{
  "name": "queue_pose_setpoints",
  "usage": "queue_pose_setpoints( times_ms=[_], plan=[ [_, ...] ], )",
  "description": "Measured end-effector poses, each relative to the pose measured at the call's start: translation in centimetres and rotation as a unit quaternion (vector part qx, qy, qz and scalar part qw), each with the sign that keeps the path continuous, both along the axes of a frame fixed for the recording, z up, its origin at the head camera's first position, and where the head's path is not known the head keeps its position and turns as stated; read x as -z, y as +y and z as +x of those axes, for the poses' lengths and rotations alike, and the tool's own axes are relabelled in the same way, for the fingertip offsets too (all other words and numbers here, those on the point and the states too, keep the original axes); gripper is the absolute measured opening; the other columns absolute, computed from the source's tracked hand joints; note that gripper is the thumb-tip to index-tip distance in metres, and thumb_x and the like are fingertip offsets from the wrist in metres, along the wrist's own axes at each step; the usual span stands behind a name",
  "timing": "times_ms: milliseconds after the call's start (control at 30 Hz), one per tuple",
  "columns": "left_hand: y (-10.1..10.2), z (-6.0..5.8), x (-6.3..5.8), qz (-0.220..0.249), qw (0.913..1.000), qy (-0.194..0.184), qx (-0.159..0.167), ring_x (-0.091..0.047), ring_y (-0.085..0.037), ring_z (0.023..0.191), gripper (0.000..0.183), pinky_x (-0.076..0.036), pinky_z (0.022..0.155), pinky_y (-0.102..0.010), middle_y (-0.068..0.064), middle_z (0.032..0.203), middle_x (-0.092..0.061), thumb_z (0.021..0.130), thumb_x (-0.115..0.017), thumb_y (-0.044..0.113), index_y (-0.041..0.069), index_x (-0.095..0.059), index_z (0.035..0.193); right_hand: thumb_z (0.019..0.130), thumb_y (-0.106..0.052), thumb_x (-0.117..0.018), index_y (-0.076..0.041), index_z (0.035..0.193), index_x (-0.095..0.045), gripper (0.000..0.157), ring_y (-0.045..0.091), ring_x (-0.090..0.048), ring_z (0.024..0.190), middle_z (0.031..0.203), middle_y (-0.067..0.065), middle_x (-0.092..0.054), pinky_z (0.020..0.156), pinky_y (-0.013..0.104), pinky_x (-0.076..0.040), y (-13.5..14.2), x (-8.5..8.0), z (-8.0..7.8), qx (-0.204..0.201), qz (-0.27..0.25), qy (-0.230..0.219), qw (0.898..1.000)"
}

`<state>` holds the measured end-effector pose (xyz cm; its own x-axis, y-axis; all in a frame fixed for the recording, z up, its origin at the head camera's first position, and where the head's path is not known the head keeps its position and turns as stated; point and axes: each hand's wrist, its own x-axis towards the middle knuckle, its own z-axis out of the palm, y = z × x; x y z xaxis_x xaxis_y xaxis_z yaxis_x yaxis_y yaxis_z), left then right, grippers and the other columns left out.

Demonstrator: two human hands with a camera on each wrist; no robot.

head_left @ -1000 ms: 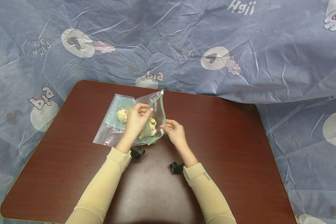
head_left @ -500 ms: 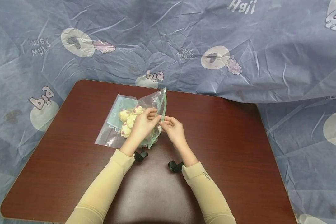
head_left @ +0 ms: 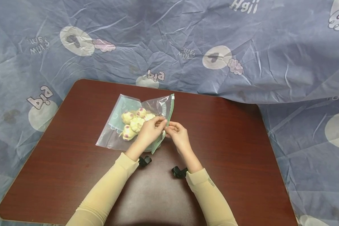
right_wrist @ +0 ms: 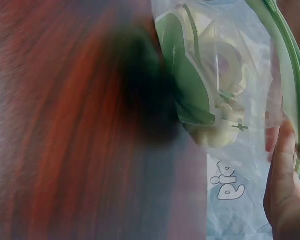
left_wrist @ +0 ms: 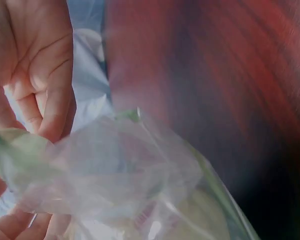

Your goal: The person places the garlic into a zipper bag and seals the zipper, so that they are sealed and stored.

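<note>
A clear zip bag (head_left: 110, 142) with a green-edged mouth lies on the table, its mouth lifted toward the right. Several garlic bulbs (head_left: 137, 124), pale yellow with purple marks, show through the plastic. My left hand (head_left: 148, 134) pinches the mouth's edge from the left, hiding part of the bag. Opposite it, my right hand (head_left: 180, 137) pinches the same green zip strip (right_wrist: 296, 65), thumb and fingers close to the left fingertips. The right wrist view shows the bag's green printed panel (right_wrist: 182, 70) and the bulbs behind the film.
The dark red-brown wooden table (head_left: 228, 150) extends on both sides of the hands. A blue patterned cloth (head_left: 186, 37) hangs behind and around it. Black wrist cameras, including one at the right wrist (head_left: 178, 172), sit just above the tabletop.
The bag's mouth, wide apart a second ago, is now drawn nearly flat. The left hand has moved right and toward me, meeting the right hand. More garlic bulbs show.
</note>
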<state>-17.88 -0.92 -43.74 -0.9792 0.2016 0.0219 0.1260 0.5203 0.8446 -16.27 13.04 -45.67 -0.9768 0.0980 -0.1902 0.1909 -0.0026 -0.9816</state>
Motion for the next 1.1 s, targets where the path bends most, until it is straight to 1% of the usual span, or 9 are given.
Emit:
queue_pose_setpoints(
  times_ms=[133,233,333,467,600,733,833,967,1100],
  plan=[
    [0.5,0.3,0.6,-0.028,0.9996,0.009,0.002,-0.069,-0.029,0.100,0.028,-0.053,0.087,-0.045,-0.012,0.112,-0.073,0.102,-0.051,0.025,0.009,-0.069,0.118,0.090,0.000,-0.066,0.008,0.121,-0.059,0.032,0.006,-0.067,0.075,0.090,0.007,-0.069,0.082,0.038,-0.059,0.4,0.5,0.4,0.003,-0.019,-0.010,1.000],
    [0.7,0.5,1.0,-0.025,0.9996,-0.008,0.011,-0.069,-0.027,0.105,0.025,-0.053,0.090,-0.043,-0.010,0.116,-0.073,0.100,-0.055,0.020,0.010,-0.068,0.120,0.091,0.002,-0.063,0.009,0.122,-0.056,0.033,0.007,-0.067,0.076,0.092,0.008,-0.067,0.075,0.027,-0.059,0.7,0.9,0.8,0.004,-0.036,-0.021,0.999],
    [0.9,0.7,1.3,-0.017,0.9992,-0.027,0.022,-0.070,-0.026,0.105,0.025,-0.054,0.090,-0.041,-0.010,0.116,-0.073,0.098,-0.059,0.018,0.009,-0.068,0.120,0.092,0.004,-0.061,0.009,0.123,-0.054,0.033,0.007,-0.066,0.076,0.092,0.006,-0.066,0.071,0.021,-0.057,1.0,1.3,1.3,0.005,-0.046,-0.036,0.998],
    [1.1,1.0,1.5,-0.013,0.9988,-0.036,0.030,-0.071,-0.026,0.103,0.025,-0.055,0.089,-0.038,-0.012,0.115,-0.073,0.096,-0.063,0.016,0.006,-0.068,0.118,0.092,0.005,-0.058,0.009,0.124,-0.052,0.033,0.007,-0.066,0.076,0.092,0.005,-0.065,0.070,0.020,-0.057,1.4,1.9,1.7,0.002,-0.054,-0.049,0.997],
    [1.4,1.1,1.9,-0.019,0.9984,-0.034,0.040,-0.071,-0.026,0.103,0.026,-0.055,0.090,-0.038,-0.013,0.114,-0.072,0.094,-0.066,0.016,0.004,-0.068,0.117,0.092,0.004,-0.056,0.010,0.125,-0.050,0.034,0.009,-0.066,0.079,0.095,0.007,-0.065,0.072,0.021,-0.057,1.9,2.3,2.1,-0.007,-0.063,-0.056,0.996],
    [1.8,1.3,2.1,-0.047,0.9972,-0.024,0.052,-0.070,-0.026,0.103,0.024,-0.054,0.091,-0.040,-0.013,0.114,-0.072,0.093,-0.067,0.015,0.005,-0.068,0.115,0.096,-0.001,-0.050,0.010,0.128,-0.049,0.034,0.010,-0.065,0.081,0.099,0.008,-0.063,0.074,0.021,-0.056,2.2,2.4,2.3,-0.012,-0.077,-0.068,0.995],
    [2.0,1.5,2.2,-0.070,0.9959,-0.018,0.055,-0.067,-0.026,0.104,0.024,-0.052,0.092,-0.041,-0.012,0.114,-0.071,0.093,-0.067,0.016,0.006,-0.069,0.115,0.099,-0.006,-0.045,0.011,0.128,-0.049,0.034,0.011,-0.064,0.079,0.097,0.008,-0.059,0.074,0.022,-0.056,2.4,2.5,2.3,-0.010,-0.086,-0.074,0.993],
    [2.2,1.6,2.3,-0.087,0.9944,-0.012,0.059,-0.066,-0.026,0.103,0.024,-0.051,0.090,-0.041,-0.012,0.113,-0.070,0.094,-0.066,0.018,0.007,-0.071,0.115,0.101,-0.014,-0.050,0.009,0.123,-0.052,0.031,0.010,-0.065,0.075,0.092,0.005,-0.060,0.071,0.021,-0.057,2.4,2.7,2.0,0.006,-0.081,-0.079,0.994],
    [2.0,1.3,1.8,-0.093,0.9930,-0.013,0.072,-0.066,-0.026,0.102,0.025,-0.052,0.089,-0.040,-0.013,0.113,-0.069,0.096,-0.064,0.018,0.006,-0.070,0.116,0.098,-0.012,-0.059,0.006,0.115,-0.055,0.026,0.008,-0.065,0.072,0.085,0.000,-0.064,0.068,0.020,-0.056,2.3,2.8,1.5,0.024,-0.060,-0.084,0.994]
  ],
)
